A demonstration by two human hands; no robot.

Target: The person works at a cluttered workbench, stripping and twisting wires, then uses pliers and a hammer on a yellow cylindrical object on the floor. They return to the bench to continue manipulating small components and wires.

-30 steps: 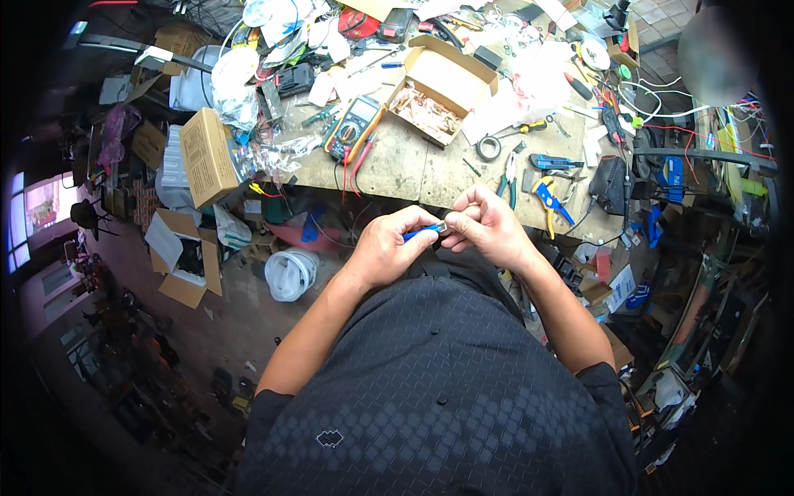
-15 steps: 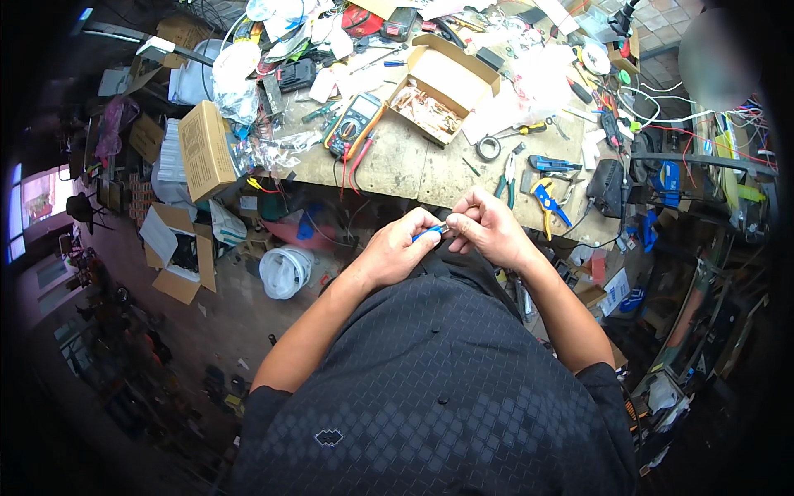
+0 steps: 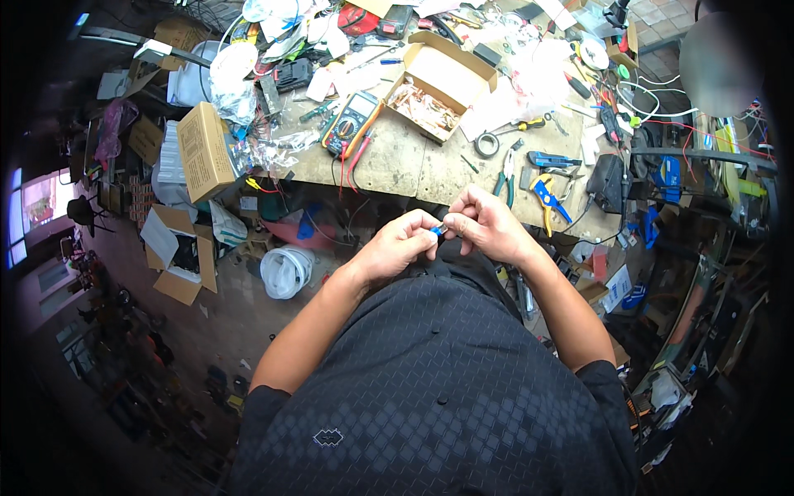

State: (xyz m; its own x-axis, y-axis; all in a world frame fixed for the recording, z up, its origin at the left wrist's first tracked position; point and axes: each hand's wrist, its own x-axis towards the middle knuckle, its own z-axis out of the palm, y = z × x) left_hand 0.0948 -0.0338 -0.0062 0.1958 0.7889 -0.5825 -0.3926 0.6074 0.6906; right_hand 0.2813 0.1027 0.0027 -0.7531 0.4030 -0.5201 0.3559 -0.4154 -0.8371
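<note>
Close together in front of my body, just off the bench's near edge, both hands work at one small blue piece. My left hand pinches it between thumb and fingertips; most of it is covered, so its kind is unclear. My right hand has thumb and forefinger pressed together at the piece's right end, on something small that I cannot make out. Nearest on the bench are pliers with green handles and a blue-and-yellow wire stripper.
A cluttered wooden bench lies ahead. On it are a multimeter with red and black leads, an open cardboard box of copper-coloured parts, a tape roll and a blue utility knife. A white bucket stands below, left.
Less of the blue piece shows between my fingers now, and my left fingers have shifted slightly around it. My right hand stays nearly in place.
</note>
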